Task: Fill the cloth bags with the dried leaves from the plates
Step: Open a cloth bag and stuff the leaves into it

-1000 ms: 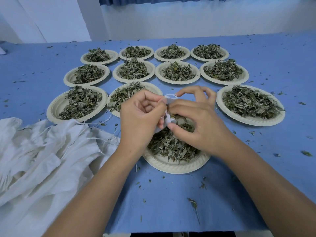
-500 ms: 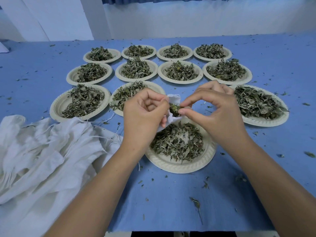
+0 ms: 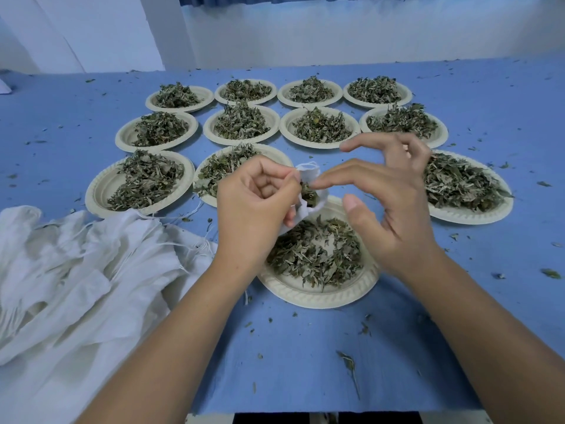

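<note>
My left hand [image 3: 255, 203] grips a small white cloth bag [image 3: 307, 191] by its mouth, above the nearest paper plate [image 3: 318, 293] of dried leaves [image 3: 315, 255]. Dark leaves show in the bag's opening. My right hand [image 3: 388, 203] hovers just right of the bag with its fingers spread and loosely bent; its forefinger tip touches the leaves at the bag's mouth. The thumb points left and holds nothing.
Several more paper plates heaped with dried leaves [image 3: 321, 127] stand in rows behind, one large plate [image 3: 477, 214] at the right. A heap of white cloth bags with drawstrings [image 3: 76, 270] lies at the left. Loose leaf bits dot the blue tablecloth [image 3: 305, 362].
My right hand, which pinched leaves into the bag's mouth, has opened and drawn slightly right. My left hand keeps hold of the bag in the same place.
</note>
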Demonstrator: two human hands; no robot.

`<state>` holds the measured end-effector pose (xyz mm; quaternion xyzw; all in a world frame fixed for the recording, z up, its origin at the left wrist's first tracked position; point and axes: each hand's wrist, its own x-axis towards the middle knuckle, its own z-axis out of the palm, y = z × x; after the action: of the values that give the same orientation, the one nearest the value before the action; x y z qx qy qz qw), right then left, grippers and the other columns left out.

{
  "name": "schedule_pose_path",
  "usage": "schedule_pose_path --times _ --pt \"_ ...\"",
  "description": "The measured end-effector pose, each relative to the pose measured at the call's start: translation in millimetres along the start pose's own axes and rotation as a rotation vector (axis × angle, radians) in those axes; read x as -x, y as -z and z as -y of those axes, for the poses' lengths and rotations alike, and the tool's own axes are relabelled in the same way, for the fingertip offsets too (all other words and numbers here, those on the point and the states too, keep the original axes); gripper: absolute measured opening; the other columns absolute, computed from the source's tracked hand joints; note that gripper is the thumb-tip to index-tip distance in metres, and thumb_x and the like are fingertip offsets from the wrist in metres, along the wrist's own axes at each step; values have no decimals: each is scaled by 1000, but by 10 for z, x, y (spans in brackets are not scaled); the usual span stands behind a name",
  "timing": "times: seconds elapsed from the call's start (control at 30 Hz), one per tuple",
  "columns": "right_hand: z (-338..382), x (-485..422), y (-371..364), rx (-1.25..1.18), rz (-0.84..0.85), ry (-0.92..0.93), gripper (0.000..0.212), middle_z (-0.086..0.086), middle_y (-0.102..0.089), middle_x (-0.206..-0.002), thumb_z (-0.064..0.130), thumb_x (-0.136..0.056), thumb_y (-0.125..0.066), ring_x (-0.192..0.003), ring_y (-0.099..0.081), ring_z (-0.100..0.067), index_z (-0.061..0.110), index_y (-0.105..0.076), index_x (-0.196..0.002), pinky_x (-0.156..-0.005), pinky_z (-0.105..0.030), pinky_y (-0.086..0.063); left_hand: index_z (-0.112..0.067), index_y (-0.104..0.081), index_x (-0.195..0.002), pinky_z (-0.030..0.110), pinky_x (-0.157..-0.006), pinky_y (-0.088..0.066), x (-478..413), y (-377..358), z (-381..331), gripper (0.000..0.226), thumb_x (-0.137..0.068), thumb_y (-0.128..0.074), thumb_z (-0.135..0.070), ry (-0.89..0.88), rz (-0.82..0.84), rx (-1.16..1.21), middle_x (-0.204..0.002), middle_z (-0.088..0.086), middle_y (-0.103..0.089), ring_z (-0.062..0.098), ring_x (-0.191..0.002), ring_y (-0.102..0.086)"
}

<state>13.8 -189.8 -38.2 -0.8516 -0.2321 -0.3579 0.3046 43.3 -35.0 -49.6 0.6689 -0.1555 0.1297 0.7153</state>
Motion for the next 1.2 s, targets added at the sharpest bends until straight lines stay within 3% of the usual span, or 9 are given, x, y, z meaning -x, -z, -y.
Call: schedule_pose_path --times 0.2,0.5,0.67,0.73,0.8,0.9,1.0,1.07,1.2 --pt "17 53 -187 57 350 -29 46 14 -65 -75 41 -90 -32 -134 -38 -13 16 -66 -72 -113 -48 -6 -15 -63 -72 13 -46 -42 33 -20 -35 19 -84 -67 0 -47 59 -38 -53 -8 -61 0 -45 -52" --pt "-41 28 -44 -8 -46 49 38 12 -71 -83 23 -88 -38 -114 -55 -18 15 -73 -75 -102 -45 -19 -14 -60 -73 13 -42 -40 -4 0 -16 22 -87 -65 2 -18 -39 -16 -48 -8 -57 2 -39 -49" --pt "-21 61 -175 10 310 29 41 17 -54 -69 30 -93 -27 -121 -48 -15 19 -53 -64 -109 -49 -15 -4 -62 -75 16 -38 -39 29 -8 -29 10 -83 -68 -7 -21 46 20 -48 -7 -56 3 -38 -48" --pt "-47 53 -164 -51 342 -15 46 14 -62 -78 29 -95 -26 -123 -46 -11 14 -62 -71 -111 -46 -13 -4 -62 -75 16 -37 -38 23 -11 -19 11 -85 -67 -3 -1 33 15 -48 -6 -56 4 -37 -47" --pt "-84 27 -89 -182 157 -112 48 8 -71 -88 25 -94 -28 -115 -54 -12 12 -71 -77 -109 -42 -18 -7 -62 -75 16 -38 -38 -7 7 -13 16 -88 -65 1 7 -29 6 -48 -5 -57 5 -36 -46" --pt "-148 1 65 -449 -20 -346 47 -3 -66 -62 23 -94 -35 -69 -63 -22 16 -65 -58 -96 -34 -44 -2 -62 -77 16 -40 -38 -51 41 -13 13 -89 -61 4 34 -125 41 -48 -4 -56 7 -37 -45" --pt "-126 -5 54 -414 465 -481 34 -1 -67 -59 38 -86 -59 -56 -62 -17 18 -70 -60 -61 -28 -49 -2 -60 -76 16 -38 -37 -55 28 -19 16 -88 -58 8 57 -173 62 -47 -5 -54 7 -39 -45" --pt "-84 20 -44 -308 771 -366 7 5 -71 -75 27 -77 -76 -72 -65 -13 20 -75 -76 -71 -30 -52 -3 -59 -75 17 -39 -37 -49 24 -19 17 -88 -58 8 54 -172 59 -47 -5 -54 8 -39 -45" --pt "-108 25 -122 -272 741 -263 18 1 -67 -89 13 -72 -82 -79 -61 -9 13 -74 -87 -76 -26 -49 -4 -61 -76 17 -40 -38 -55 35 -1 15 -88 -60 5 41 -159 35 -49 -5 -55 8 -40 -46"
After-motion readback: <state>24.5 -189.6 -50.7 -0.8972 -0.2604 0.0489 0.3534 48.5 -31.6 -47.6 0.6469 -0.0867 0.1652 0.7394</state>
